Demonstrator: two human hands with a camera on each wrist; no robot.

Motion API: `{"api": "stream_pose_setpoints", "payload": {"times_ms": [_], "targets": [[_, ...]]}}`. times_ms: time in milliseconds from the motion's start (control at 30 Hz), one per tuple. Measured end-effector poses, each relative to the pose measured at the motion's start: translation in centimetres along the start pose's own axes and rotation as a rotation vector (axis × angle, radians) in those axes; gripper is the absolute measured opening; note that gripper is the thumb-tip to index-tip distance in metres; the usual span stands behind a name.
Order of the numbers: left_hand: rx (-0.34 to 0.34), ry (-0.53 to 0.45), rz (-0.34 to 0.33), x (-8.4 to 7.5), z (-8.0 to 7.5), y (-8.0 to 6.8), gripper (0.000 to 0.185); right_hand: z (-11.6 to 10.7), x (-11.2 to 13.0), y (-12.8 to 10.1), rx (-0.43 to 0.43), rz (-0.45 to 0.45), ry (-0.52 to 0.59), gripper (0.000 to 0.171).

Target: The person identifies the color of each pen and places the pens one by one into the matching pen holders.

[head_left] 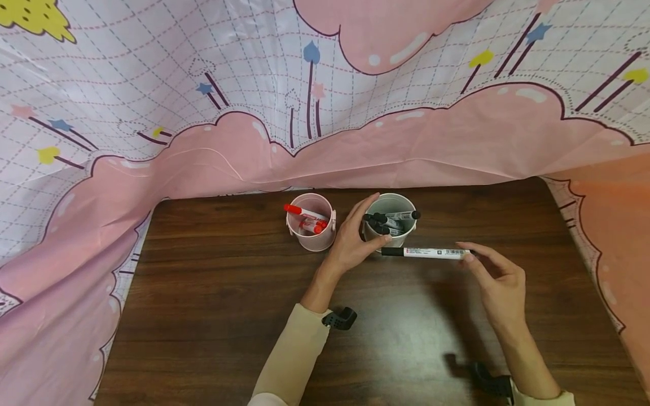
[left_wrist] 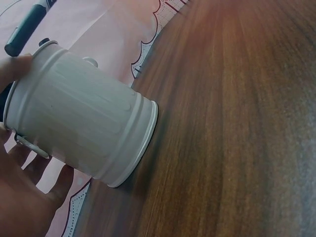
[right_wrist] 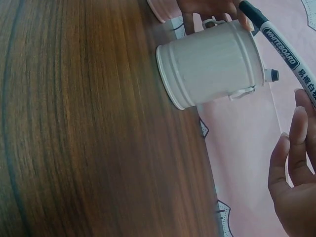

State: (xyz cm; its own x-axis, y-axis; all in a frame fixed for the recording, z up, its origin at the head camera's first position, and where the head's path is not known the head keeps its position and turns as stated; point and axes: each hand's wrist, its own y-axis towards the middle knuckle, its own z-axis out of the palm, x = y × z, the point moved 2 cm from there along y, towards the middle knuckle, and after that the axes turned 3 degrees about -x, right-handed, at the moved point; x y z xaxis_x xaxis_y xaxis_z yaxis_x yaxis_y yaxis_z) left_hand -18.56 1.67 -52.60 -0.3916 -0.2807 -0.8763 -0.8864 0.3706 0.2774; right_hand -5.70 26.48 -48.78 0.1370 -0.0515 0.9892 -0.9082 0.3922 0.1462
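My left hand [head_left: 349, 243] holds a small white bucket [left_wrist: 81, 111] at its rim, thumb on the near side and fingers along its left side. Several black-capped markers [head_left: 401, 215] lean inside that bucket. A whiteboard marker [head_left: 434, 254] with a white barrel and black cap is pinched near its far end by my right hand [head_left: 503, 287]. It lies level just in front of the bucket's rim, its cap close to my left thumb; whether they touch I cannot tell. In the right wrist view the barrel reads "WHITEBOARD" [right_wrist: 280, 47].
A pink bucket [head_left: 316, 242] with several red-capped markers [head_left: 311, 215] stands left of the white one. Both are near the back edge of the dark wooden table [head_left: 213, 316]. A patterned pink and white cloth [head_left: 386, 152] hangs behind it and along both sides.
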Motion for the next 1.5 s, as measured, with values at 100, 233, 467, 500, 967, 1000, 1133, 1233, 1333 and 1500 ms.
{"api": "stream_pose_setpoints", "payload": {"times_ms": [100, 233, 467, 500, 967, 1000, 1133, 1233, 1333, 1500], "targets": [[-0.006, -0.001, 0.002, 0.0, 0.0, 0.1, 0.087, 0.0, 0.1, 0.3, -0.003, -0.011, -0.008, 0.021], [-0.011, 0.002, 0.020, 0.0, 0.0, 0.2, 0.088, 0.0, 0.4, 0.8, -0.001, -0.040, 0.015, 0.021], [-0.018, -0.025, 0.049, 0.0, 0.1, 0.3, 0.090, 0.3, 1.3, 2.3, -0.017, -0.079, 0.030, 0.021], [-0.019, -0.026, 0.045, 0.0, 0.0, 0.3, 0.091, 0.4, 1.4, 2.5, -0.017, -0.083, 0.031, 0.021], [-0.037, -0.028, -0.036, 0.3, -0.3, 0.1, 0.090, 1.4, 1.8, 4.9, 0.007, -0.121, 0.030, 0.021], [-0.037, -0.027, -0.033, 0.3, -0.3, 0.1, 0.090, 1.4, 1.8, 5.2, 0.008, -0.122, 0.031, 0.021], [-0.032, -0.027, -0.024, 0.2, -0.1, 0.2, 0.088, 1.3, 2.1, 6.1, 0.014, -0.133, 0.056, 0.022], [-0.019, -0.019, -0.029, 0.2, 0.0, 0.3, 0.088, 1.4, 2.1, 6.5, 0.015, -0.146, 0.102, 0.023], [-0.011, -0.007, -0.028, 0.2, -0.1, 0.3, 0.088, 1.6, 2.0, 6.8, 0.019, -0.154, 0.159, 0.024], [-0.008, -0.008, -0.021, 0.1, 0.0, 0.3, 0.087, 1.9, 1.7, 7.1, 0.016, -0.158, 0.174, 0.024]]}}
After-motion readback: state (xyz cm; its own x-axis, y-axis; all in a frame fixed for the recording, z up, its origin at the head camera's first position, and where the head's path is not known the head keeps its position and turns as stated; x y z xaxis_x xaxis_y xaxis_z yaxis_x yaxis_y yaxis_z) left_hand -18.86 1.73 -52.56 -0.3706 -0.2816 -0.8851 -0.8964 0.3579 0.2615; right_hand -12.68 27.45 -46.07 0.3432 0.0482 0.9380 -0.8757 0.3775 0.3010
